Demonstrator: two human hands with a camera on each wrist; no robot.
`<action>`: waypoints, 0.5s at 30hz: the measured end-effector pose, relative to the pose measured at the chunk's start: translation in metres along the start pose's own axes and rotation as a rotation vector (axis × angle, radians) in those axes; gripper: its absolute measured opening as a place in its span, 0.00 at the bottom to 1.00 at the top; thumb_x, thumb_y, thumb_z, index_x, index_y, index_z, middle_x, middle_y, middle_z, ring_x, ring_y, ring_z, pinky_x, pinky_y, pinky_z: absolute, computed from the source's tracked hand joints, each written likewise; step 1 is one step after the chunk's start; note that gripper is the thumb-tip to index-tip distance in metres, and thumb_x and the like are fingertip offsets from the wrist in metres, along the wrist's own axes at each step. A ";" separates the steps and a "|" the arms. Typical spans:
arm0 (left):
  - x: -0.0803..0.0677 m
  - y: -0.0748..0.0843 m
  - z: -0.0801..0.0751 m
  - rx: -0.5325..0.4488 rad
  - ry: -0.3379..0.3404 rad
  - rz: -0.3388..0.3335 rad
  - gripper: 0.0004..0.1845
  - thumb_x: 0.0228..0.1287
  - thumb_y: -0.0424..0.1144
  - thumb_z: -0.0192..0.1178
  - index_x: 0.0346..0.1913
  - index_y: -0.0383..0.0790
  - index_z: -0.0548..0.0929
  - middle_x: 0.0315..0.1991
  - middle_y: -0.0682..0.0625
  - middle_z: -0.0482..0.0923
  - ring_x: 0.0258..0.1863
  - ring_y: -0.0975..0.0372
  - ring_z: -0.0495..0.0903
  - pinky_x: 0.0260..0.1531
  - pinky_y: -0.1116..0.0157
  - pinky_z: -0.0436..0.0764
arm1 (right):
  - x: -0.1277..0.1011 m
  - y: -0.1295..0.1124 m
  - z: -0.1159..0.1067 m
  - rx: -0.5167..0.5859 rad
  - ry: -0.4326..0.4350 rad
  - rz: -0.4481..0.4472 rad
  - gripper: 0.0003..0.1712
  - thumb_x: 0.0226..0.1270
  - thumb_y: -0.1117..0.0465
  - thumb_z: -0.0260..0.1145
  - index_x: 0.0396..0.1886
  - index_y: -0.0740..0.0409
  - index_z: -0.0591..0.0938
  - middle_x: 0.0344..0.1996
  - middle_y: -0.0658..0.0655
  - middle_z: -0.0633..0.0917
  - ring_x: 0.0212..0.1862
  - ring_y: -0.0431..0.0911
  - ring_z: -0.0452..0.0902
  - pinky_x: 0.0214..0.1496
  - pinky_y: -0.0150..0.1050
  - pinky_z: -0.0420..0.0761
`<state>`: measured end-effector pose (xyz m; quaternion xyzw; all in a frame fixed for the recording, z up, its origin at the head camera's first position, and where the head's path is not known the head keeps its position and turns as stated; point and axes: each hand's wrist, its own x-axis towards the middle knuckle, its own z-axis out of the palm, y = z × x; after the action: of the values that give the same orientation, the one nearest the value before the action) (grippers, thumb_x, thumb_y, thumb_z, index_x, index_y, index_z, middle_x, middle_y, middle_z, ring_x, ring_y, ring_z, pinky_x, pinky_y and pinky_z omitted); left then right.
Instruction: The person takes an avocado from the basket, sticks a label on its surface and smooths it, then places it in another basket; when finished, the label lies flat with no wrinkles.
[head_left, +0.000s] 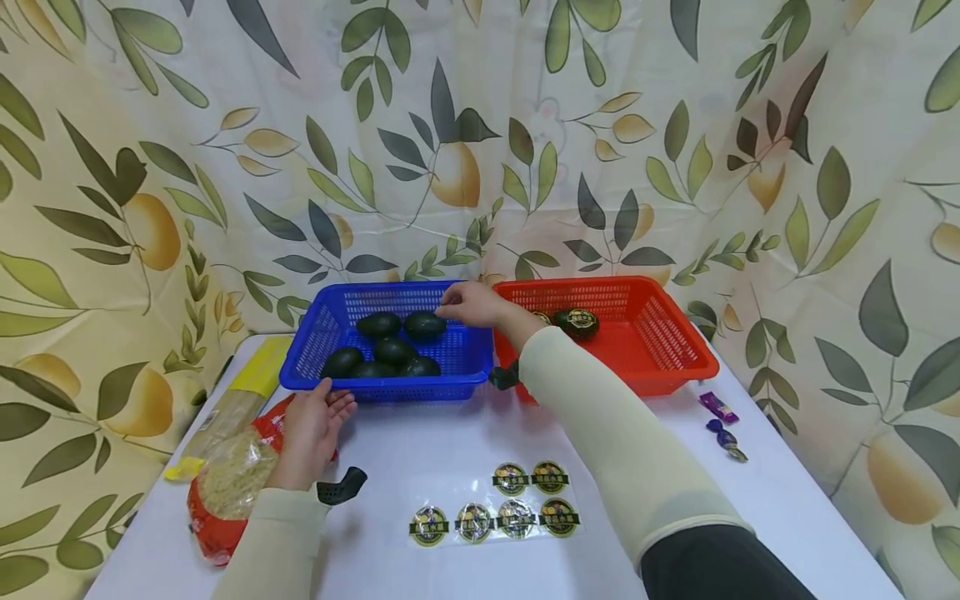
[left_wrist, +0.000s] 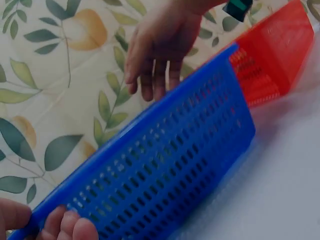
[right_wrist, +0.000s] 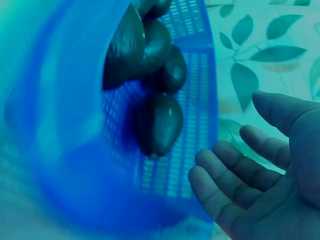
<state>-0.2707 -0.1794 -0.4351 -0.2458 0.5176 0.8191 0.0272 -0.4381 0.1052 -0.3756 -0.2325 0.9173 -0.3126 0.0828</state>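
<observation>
Several dark green avocados (head_left: 395,352) lie in a blue plastic basket (head_left: 480,387). My left hand (head_left: 311,429) holds the basket's front rim near its left corner. In the left wrist view the thumb (left_wrist: 14,214) is at the rim and the fingers (left_wrist: 67,227) lie against the outer wall. Over the back right part of this basket hovers my right hand (head_left: 472,304), close beside an avocado (head_left: 425,325). The right wrist view shows its fingers (right_wrist: 235,182) spread loosely, holding nothing, near the nearest avocado (right_wrist: 160,125).
A red basket (head_left: 675,379) stands right of the blue one, with a gold-labelled avocado (head_left: 576,323) inside. Round stickers on a clear sheet (head_left: 517,517) lie in front. Bagged dry food (head_left: 236,479) and a yellow-ended packet (head_left: 232,408) lie left, wrapped sweets (head_left: 723,437) right. A patterned curtain (head_left: 480,125) hangs behind.
</observation>
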 end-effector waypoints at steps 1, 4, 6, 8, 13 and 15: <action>0.001 0.001 -0.002 0.014 0.004 0.004 0.21 0.84 0.47 0.47 0.71 0.47 0.58 0.49 0.49 0.77 0.54 0.58 0.81 0.59 0.67 0.83 | 0.005 -0.003 0.004 -0.010 -0.006 -0.007 0.23 0.75 0.48 0.65 0.59 0.59 0.83 0.53 0.59 0.86 0.50 0.52 0.83 0.56 0.44 0.85; 0.004 0.001 -0.006 0.044 0.014 0.007 0.11 0.84 0.46 0.49 0.59 0.48 0.65 0.49 0.49 0.78 0.54 0.57 0.82 0.57 0.66 0.84 | 0.020 -0.007 0.013 -0.032 -0.015 -0.016 0.23 0.75 0.47 0.66 0.59 0.58 0.84 0.54 0.58 0.87 0.55 0.51 0.81 0.62 0.45 0.82; 0.005 0.000 -0.007 0.065 0.021 0.010 0.09 0.84 0.46 0.49 0.57 0.48 0.66 0.49 0.49 0.79 0.54 0.57 0.82 0.56 0.66 0.85 | 0.029 -0.009 0.018 -0.033 -0.024 -0.013 0.23 0.74 0.48 0.66 0.59 0.59 0.84 0.55 0.58 0.87 0.56 0.52 0.80 0.64 0.46 0.81; 0.006 -0.001 -0.008 0.083 0.024 0.024 0.10 0.84 0.46 0.49 0.57 0.46 0.66 0.49 0.47 0.79 0.53 0.56 0.83 0.55 0.66 0.85 | 0.038 -0.010 0.021 -0.040 -0.026 -0.009 0.23 0.74 0.48 0.66 0.58 0.59 0.84 0.55 0.58 0.86 0.57 0.52 0.80 0.65 0.46 0.80; 0.008 0.000 -0.007 0.104 0.027 0.054 0.11 0.84 0.45 0.49 0.58 0.43 0.67 0.50 0.45 0.80 0.50 0.56 0.85 0.53 0.65 0.86 | 0.061 -0.009 0.027 -0.024 -0.047 -0.001 0.26 0.73 0.51 0.68 0.64 0.62 0.80 0.59 0.62 0.84 0.60 0.55 0.79 0.68 0.47 0.79; 0.009 0.000 -0.006 0.104 0.028 0.052 0.11 0.84 0.45 0.49 0.57 0.43 0.67 0.50 0.46 0.80 0.51 0.55 0.84 0.53 0.66 0.87 | 0.068 -0.006 0.030 -0.048 -0.073 0.005 0.29 0.72 0.52 0.69 0.67 0.62 0.78 0.62 0.63 0.83 0.63 0.56 0.78 0.71 0.47 0.77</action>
<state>-0.2762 -0.1862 -0.4410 -0.2418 0.5662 0.7879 0.0116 -0.4868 0.0526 -0.3961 -0.2435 0.9214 -0.2815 0.1115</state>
